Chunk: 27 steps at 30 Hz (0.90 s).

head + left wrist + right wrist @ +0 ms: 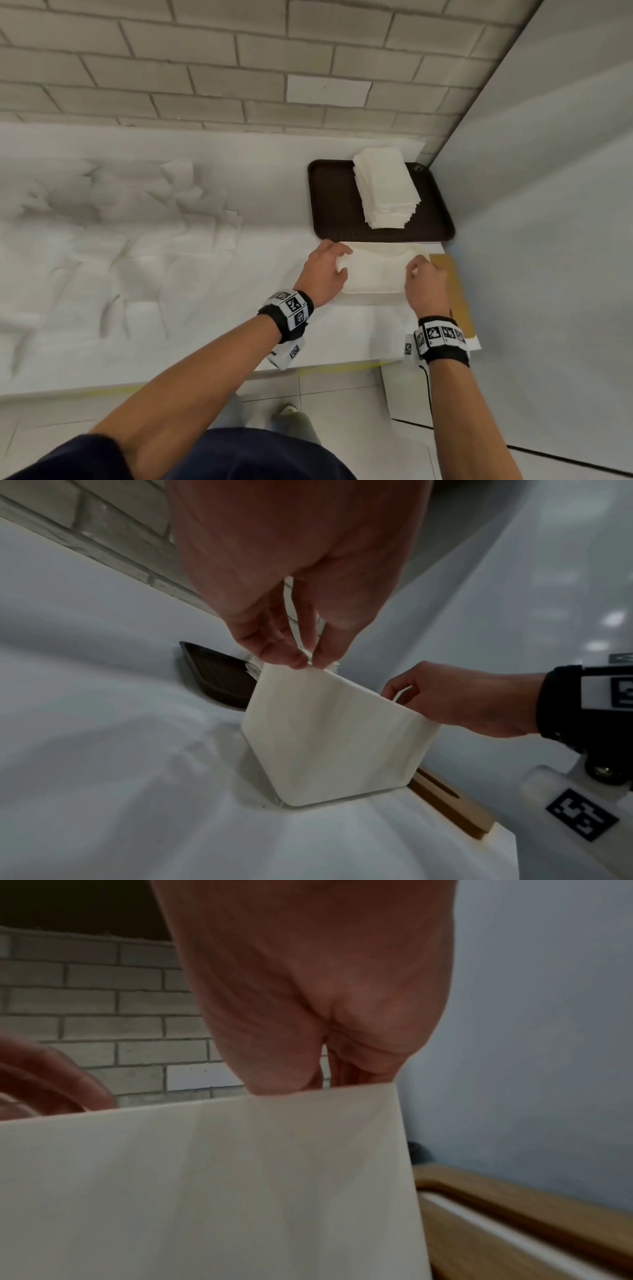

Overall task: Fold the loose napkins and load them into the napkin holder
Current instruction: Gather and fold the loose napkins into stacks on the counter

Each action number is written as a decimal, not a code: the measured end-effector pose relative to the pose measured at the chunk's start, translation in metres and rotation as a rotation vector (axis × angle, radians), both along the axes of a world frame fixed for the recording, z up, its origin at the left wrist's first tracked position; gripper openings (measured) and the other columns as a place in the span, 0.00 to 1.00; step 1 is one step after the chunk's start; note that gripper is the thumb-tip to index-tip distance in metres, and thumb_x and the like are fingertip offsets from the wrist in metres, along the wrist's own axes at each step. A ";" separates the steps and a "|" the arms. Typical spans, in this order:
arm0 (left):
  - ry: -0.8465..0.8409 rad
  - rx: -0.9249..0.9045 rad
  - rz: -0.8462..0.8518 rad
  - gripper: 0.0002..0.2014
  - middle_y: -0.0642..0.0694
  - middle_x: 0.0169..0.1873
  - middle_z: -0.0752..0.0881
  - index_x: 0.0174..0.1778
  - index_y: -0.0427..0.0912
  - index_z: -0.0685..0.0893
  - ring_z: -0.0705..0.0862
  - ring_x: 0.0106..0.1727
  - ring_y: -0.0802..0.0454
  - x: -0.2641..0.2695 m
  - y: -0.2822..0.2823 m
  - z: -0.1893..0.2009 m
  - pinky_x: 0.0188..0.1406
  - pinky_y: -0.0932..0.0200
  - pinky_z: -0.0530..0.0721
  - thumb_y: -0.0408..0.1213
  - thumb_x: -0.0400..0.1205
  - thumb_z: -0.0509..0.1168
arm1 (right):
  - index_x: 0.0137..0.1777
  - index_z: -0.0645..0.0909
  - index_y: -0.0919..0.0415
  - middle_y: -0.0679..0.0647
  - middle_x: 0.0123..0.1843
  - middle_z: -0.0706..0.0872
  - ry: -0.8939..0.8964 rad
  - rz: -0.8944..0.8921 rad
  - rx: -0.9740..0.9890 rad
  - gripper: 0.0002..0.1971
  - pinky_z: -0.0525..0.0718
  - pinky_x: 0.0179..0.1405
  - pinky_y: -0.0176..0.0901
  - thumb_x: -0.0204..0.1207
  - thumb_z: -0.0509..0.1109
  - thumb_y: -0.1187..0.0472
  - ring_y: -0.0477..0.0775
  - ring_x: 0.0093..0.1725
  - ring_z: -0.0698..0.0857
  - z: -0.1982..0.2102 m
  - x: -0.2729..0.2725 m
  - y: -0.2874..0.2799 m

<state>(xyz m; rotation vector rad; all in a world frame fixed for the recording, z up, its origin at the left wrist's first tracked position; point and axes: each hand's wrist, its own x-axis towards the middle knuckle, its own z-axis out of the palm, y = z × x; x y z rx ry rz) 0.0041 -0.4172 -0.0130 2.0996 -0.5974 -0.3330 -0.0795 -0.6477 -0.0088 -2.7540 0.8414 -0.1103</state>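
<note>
Fingers [274,647] of left hand [322,270] and right hand [426,284] pinch a thin white paper napkin [297,631] at the top of the white box-shaped napkin holder [373,274]. Holder on white-covered table [154,291]; grey brick wall [205,68] behind. No readable labels.

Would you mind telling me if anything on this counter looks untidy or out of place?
Yes: the loose napkins lie strewn and rumpled across the left of the counter, unlike the squared stack on the tray. Both hands, left hand and right hand, hold a napkin.
</note>
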 end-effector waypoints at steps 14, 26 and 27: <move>-0.142 0.550 0.526 0.33 0.31 0.72 0.78 0.75 0.39 0.80 0.78 0.68 0.25 0.110 0.276 -0.023 0.63 0.29 0.84 0.43 0.76 0.83 | 0.56 0.85 0.45 0.46 0.53 0.90 -0.191 0.351 0.447 0.03 0.92 0.48 0.53 0.86 0.74 0.55 0.47 0.49 0.90 -0.009 0.066 0.214; -0.121 0.405 0.440 0.15 0.36 0.49 0.89 0.62 0.36 0.86 0.87 0.52 0.29 0.189 0.337 -0.051 0.47 0.42 0.85 0.45 0.93 0.65 | 0.79 0.74 0.60 0.60 0.73 0.84 0.100 0.176 0.516 0.42 0.86 0.67 0.64 0.78 0.73 0.27 0.67 0.73 0.83 -0.049 0.221 0.378; -0.099 0.332 0.475 0.14 0.39 0.42 0.87 0.59 0.34 0.85 0.87 0.48 0.30 0.191 0.340 -0.049 0.45 0.46 0.82 0.44 0.93 0.65 | 0.81 0.71 0.62 0.62 0.74 0.84 0.135 0.159 0.487 0.45 0.86 0.67 0.64 0.77 0.75 0.28 0.68 0.74 0.82 -0.053 0.226 0.385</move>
